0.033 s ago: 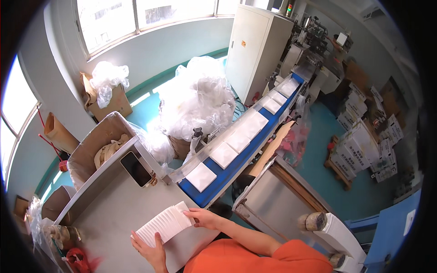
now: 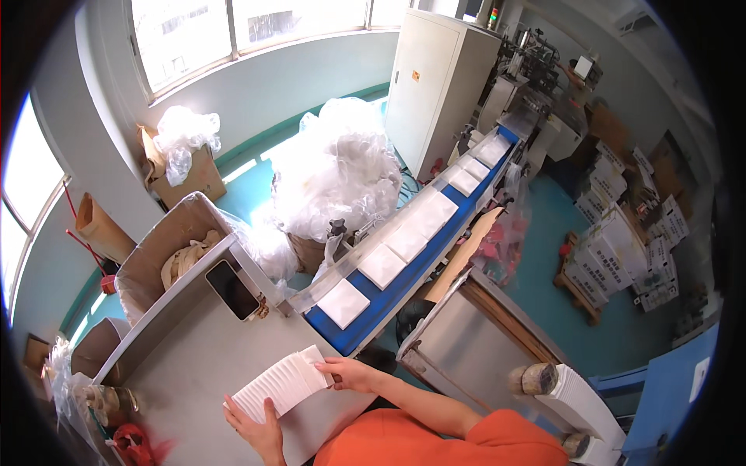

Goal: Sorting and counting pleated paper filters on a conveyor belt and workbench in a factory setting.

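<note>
A row of white, folded paper napkins (image 2: 281, 384) lies on edge above the grey metal table, its ridged folds facing up. My left hand (image 2: 258, 429) closes round its left end, thumb on the near side and fingers at the end. At the right end, my right hand (image 2: 351, 373) grips the stack with thumb and fingers; part of those fingers is hidden. The grey table (image 2: 183, 353) extends under and beyond both hands. Just past the stack, the blue conveyor belt (image 2: 336, 330) carries several flat white square packets (image 2: 344, 304) in a line.
A black phone (image 2: 232, 289) rests at the table's far edge beside a lined bin (image 2: 140, 272). Behind stands a big heap of clear plastic bags (image 2: 338, 171). To the right are a metal-topped cart (image 2: 474, 342), a long white stack (image 2: 579, 412) and stacked cartons (image 2: 610, 256).
</note>
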A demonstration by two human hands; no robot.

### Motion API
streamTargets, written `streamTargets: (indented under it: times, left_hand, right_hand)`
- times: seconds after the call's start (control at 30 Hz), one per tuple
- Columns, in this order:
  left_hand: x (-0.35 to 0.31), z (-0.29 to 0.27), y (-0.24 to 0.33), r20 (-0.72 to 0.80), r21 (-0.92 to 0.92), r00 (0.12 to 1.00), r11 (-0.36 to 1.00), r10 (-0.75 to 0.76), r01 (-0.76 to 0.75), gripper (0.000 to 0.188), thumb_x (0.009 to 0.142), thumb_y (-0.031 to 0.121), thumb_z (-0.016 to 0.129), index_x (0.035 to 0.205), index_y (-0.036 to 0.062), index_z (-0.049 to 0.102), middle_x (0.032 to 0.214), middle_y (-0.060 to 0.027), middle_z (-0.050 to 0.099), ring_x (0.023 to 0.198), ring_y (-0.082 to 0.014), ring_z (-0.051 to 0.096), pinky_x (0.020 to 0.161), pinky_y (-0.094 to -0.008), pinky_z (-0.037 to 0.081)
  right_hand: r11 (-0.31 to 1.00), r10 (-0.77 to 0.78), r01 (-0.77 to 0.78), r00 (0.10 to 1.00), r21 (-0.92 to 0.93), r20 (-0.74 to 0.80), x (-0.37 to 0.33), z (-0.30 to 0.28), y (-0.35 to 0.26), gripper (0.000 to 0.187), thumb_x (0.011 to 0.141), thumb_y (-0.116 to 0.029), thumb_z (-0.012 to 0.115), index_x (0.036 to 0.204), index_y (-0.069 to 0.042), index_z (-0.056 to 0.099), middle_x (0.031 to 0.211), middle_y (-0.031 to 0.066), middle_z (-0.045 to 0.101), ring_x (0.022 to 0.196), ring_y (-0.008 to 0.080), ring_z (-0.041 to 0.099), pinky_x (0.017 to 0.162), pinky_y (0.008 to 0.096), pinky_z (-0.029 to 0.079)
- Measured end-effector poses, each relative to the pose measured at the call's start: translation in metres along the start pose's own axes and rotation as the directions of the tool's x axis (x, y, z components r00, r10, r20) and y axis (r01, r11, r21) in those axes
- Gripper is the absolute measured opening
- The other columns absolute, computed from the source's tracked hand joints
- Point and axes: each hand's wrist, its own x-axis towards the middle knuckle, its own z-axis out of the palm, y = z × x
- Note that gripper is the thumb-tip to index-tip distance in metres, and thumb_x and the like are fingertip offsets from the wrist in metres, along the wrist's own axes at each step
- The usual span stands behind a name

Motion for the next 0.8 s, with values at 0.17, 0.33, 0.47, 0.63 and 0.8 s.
streamTargets:
  times: [0.17,0.33,0.47,0.63,0.8]
  left_hand:
    - [-0.001,0.001,-0.002,0.033,0.020,0.999,0.999,0.024,-0.025,0.086,0.079,0.037,0.071,0.144,0.0055,0.026,0.144,-0.0261,0.022,0.132,-0.0432,0.028,0.107,-0.0482,0.028]
    - [-0.004,0.000,-0.003,0.030,0.021,0.999,0.999,0.032,-0.032,0.086,0.079,0.037,0.072,0.144,0.0050,0.026,0.144,-0.0264,0.022,0.132,-0.0441,0.028,0.107,-0.0483,0.028]
    - [-0.006,-0.004,0.004,0.033,0.008,0.999,1.000,-0.017,0.017,0.087,0.078,0.037,0.073,0.144,0.0045,0.026,0.144,-0.0277,0.023,0.131,-0.0451,0.029,0.106,-0.0487,0.029]
    - [-0.004,-0.002,0.008,0.022,0.003,1.000,1.000,-0.011,0.011,0.088,0.077,0.038,0.073,0.144,0.0043,0.027,0.143,-0.0293,0.024,0.130,-0.0456,0.031,0.105,-0.0488,0.030]
    - [-0.004,-0.002,0.009,0.023,-0.020,1.000,1.000,-0.018,0.018,0.089,0.077,0.039,0.073,0.144,0.0051,0.026,0.143,-0.0299,0.024,0.129,-0.0457,0.031,0.105,-0.0494,0.030]
  right_hand:
    - [0.962,-0.177,0.163,0.983,-0.219,-0.044,0.007,-0.006,0.010,0.056,0.087,-0.038,0.063,0.131,-0.008,0.045,0.092,0.0022,0.059,0.077,0.0087,0.051,0.059,0.0231,0.037]
    - [0.933,-0.245,0.202,0.963,-0.299,-0.112,-0.008,0.001,-0.008,0.081,0.086,-0.035,0.066,0.147,-0.009,0.019,0.104,0.0074,0.062,0.073,0.0097,0.054,0.058,0.0231,0.042]
    - [0.942,-0.305,0.276,0.942,-0.192,-0.143,0.006,-0.017,0.001,0.084,0.087,-0.030,0.066,0.148,-0.009,0.013,0.097,0.0081,0.064,0.070,0.0092,0.054,0.055,0.0244,0.043]
    - [0.893,-0.428,0.375,0.878,-0.248,-0.215,0.010,-0.018,-0.002,0.092,0.087,-0.021,0.066,0.148,-0.007,-0.001,0.099,0.0141,0.063,0.083,0.0157,0.060,0.064,0.0283,0.050]
    - [0.932,-0.362,0.349,0.899,-0.095,-0.246,0.011,-0.042,-0.005,0.026,0.090,-0.018,0.061,0.110,-0.001,0.058,0.097,0.0061,0.064,0.083,0.0126,0.063,0.066,0.0248,0.051]
